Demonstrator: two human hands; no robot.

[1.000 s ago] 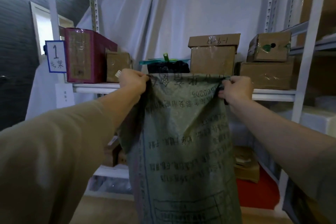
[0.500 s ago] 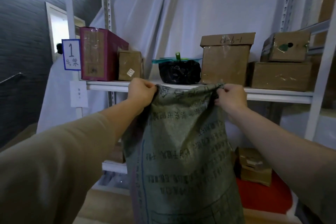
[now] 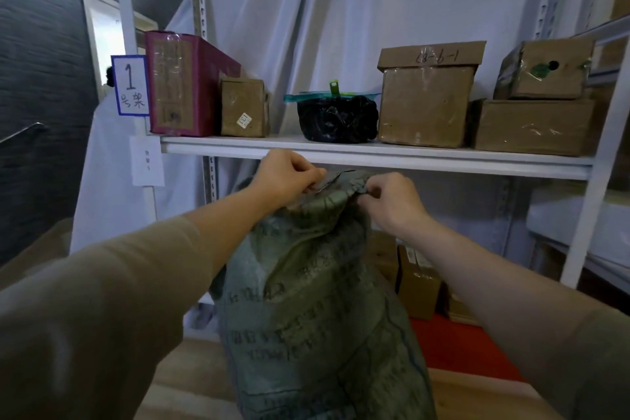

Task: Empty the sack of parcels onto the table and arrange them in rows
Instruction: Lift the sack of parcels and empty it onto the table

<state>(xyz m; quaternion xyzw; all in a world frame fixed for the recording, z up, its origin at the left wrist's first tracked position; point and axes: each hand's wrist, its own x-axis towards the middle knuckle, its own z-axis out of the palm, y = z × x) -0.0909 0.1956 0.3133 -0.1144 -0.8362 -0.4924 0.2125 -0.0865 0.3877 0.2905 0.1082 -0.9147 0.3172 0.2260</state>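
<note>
A grey-green woven sack [image 3: 317, 310] with dark printed text hangs upright in front of me, its lower end running off the bottom of the view. My left hand [image 3: 284, 177] pinches the sack's top edge on the left. My right hand [image 3: 392, 199] pinches the same bunched top edge on the right, close to the left hand. The sack's contents are hidden. A strip of light wooden table [image 3: 477, 395] shows beneath the sack at the bottom.
A white metal shelf [image 3: 375, 155] runs just above my hands, carrying a maroon box [image 3: 180, 82], several brown cartons [image 3: 424, 102] and a black bagged bundle [image 3: 337, 118]. A numbered sign [image 3: 130, 85] hangs on the left post. More cartons [image 3: 417, 280] and a red surface [image 3: 460, 344] lie below.
My hands came down from shelf level to below it and drew together, gathering the sack's top edge into a bunch. The view tilted so the shelf sits higher.
</note>
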